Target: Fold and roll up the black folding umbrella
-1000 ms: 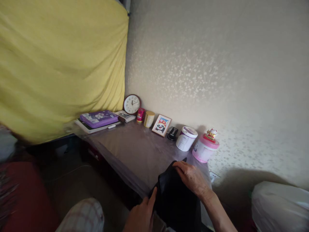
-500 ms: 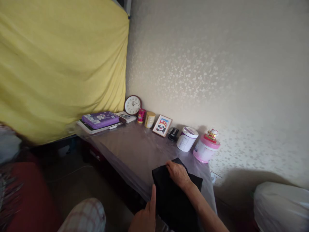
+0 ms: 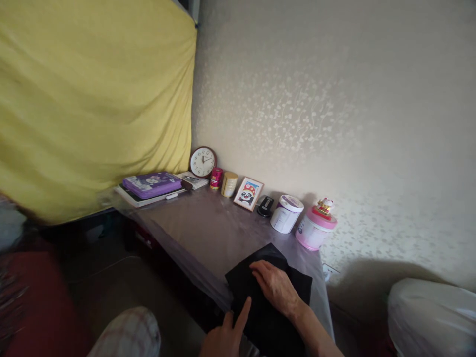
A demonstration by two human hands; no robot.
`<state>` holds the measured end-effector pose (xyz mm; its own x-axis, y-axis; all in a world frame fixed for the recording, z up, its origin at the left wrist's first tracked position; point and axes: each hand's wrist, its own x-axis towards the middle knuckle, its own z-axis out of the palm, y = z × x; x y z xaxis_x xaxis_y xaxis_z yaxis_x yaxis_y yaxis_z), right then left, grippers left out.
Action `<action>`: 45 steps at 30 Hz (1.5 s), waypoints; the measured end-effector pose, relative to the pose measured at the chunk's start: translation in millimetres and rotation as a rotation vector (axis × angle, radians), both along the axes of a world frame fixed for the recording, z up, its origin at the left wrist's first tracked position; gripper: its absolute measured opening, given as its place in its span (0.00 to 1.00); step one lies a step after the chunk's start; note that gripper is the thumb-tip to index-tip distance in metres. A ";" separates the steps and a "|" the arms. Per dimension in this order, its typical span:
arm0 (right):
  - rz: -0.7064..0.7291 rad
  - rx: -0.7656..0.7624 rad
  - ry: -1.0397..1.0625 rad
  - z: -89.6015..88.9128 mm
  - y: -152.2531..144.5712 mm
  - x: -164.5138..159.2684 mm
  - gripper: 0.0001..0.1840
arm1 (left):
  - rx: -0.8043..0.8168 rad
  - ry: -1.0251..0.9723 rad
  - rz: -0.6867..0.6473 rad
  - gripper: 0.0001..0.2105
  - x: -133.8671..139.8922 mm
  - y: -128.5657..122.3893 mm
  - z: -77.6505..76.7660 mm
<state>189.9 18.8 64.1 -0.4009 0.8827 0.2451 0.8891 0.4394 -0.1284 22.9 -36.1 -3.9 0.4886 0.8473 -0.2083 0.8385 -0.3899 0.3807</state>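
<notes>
A black cloth (image 3: 271, 253) lies spread over the near right end of the table, its lower part hanging toward me. On top of it rests my right hand (image 3: 277, 287), palm down, with the fingers laid along the fabric and no pinch visible. My left hand (image 3: 225, 334) is at the bottom of the view beside the cloth's left side. Its index finger is stretched out onto the cloth; the lower part of this hand is cut off by the frame.
Along the wall stand a clock (image 3: 203, 161), a pink can (image 3: 216, 178), a tan-lidded jar (image 3: 229, 185), a panda picture frame (image 3: 248, 194), a black stapler-like object (image 3: 265, 207), a white tub (image 3: 286, 214) and a pink tub (image 3: 315, 229). A purple case (image 3: 152, 185) lies far left.
My right hand has moved from the cloth's upper edge down onto its middle, and that edge now lies flatter and farther left. My left index finger has shifted right onto the cloth.
</notes>
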 end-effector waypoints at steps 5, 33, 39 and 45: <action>0.078 0.064 -0.048 -18.5 -11.2 22.3 0.13 | 0.000 -0.001 -0.010 0.37 0.7 -0.1 -2.4; -0.284 0.328 0.183 2.1 7.9 121.0 0.17 | -0.046 -0.018 0.011 0.38 -2.7 -5.0 0.7; -0.334 0.301 0.231 -11.6 -59.1 135.5 0.14 | -0.035 -0.086 -0.001 0.36 -6.4 -8.7 -2.1; -0.273 0.232 0.224 -33.7 -91.7 119.0 0.19 | 0.018 -0.104 0.020 0.34 -4.9 -11.9 0.4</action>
<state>308.9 -72.9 30.4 -0.0745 0.8603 0.5043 0.9381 0.2320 -0.2573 18.1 -48.0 -3.4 0.4897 0.8603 -0.1420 0.8023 -0.3809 0.4595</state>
